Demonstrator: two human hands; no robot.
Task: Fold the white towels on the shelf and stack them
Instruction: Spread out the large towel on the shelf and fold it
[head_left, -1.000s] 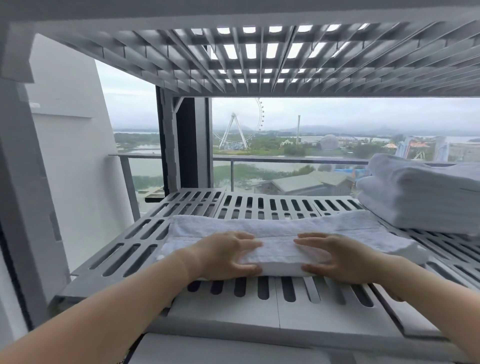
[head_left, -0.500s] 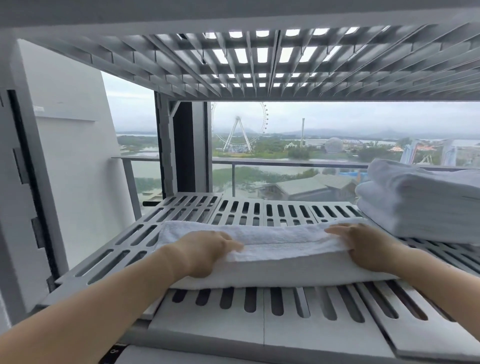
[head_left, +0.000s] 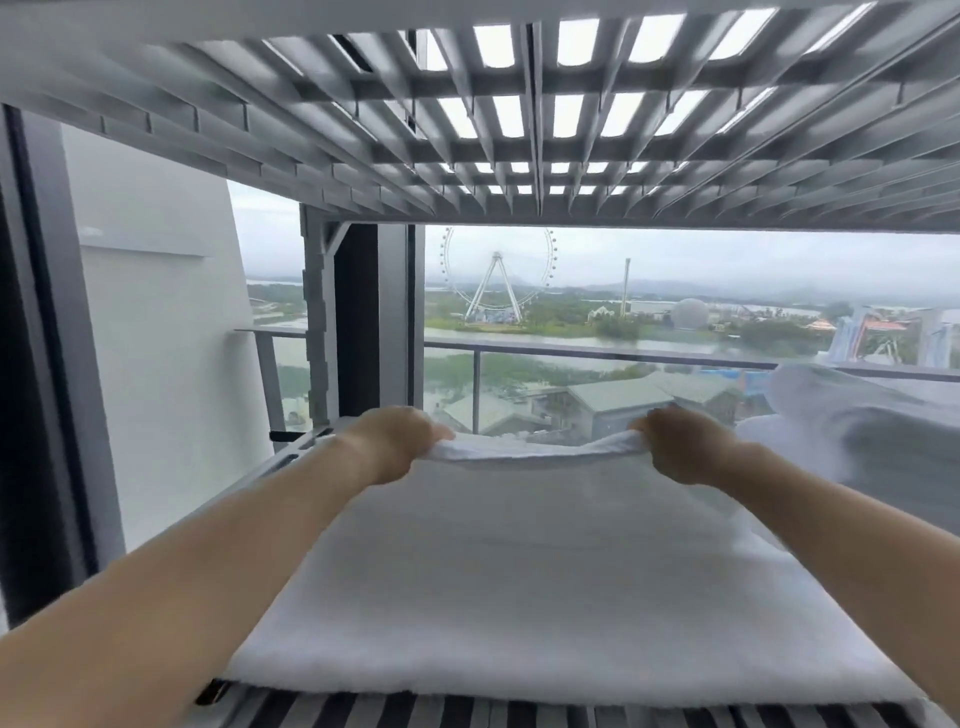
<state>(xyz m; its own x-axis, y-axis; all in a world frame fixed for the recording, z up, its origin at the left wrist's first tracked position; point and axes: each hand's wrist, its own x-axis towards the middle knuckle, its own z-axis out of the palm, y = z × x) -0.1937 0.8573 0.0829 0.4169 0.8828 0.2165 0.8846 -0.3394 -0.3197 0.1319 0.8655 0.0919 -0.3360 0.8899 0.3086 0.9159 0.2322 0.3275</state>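
The far edge of the white towel is gripped by the left hand and the right hand, held apart with fingers curled over the cloth, the towel being spread nearward from them across the slatted shelf, with a blurred towel pile seen right of the right hand.

White towel, grey slotted shelf
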